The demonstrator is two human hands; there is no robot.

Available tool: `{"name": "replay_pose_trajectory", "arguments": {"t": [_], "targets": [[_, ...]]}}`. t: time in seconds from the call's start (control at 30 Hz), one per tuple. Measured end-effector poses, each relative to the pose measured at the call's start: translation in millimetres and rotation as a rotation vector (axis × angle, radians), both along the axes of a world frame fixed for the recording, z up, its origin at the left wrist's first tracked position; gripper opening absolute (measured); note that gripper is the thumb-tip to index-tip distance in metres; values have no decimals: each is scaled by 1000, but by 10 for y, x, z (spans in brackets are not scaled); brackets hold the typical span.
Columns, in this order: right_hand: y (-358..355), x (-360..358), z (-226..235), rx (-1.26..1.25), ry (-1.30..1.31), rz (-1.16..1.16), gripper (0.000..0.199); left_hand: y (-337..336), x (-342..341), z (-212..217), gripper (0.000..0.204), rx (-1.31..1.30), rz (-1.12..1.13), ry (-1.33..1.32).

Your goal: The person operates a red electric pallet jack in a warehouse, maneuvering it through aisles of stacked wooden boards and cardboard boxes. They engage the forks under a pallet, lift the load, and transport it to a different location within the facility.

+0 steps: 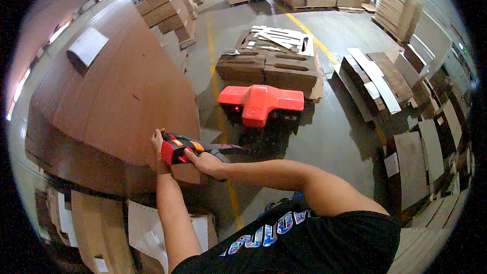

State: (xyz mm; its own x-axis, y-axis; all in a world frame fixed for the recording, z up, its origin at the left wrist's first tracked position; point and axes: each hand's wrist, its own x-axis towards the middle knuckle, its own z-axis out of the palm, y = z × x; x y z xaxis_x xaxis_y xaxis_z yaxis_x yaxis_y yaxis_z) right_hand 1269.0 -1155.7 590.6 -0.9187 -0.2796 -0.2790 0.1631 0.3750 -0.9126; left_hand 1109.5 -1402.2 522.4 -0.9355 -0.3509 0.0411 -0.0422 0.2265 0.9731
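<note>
The control handle of an electric pallet truck, red and black with orange parts, is between my two hands. My left hand is closed on its left side, beside a tall brown stack of boards. From the right, my right hand grips the handle, thumb on its top near a red part. A dark arm runs from the handle toward the right. Farther ahead stands the truck's red T-shaped cover, with a small red light on its left. The fingers' undersides are hidden.
The tall brown board stack rises close on my left, a paper sheet on it. Behind the red cover is a pallet load of brown cardboard topped with white strips. More stacked boards stand right. Yellow lines mark the floor.
</note>
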Motion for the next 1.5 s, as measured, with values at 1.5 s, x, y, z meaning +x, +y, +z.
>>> {"name": "replay_pose_trajectory", "arguments": {"t": [1.5], "targets": [[5610,-3719,1177,374,-86,-112,91,4967,-4551,534,40,-450,-1143,-7]]}}
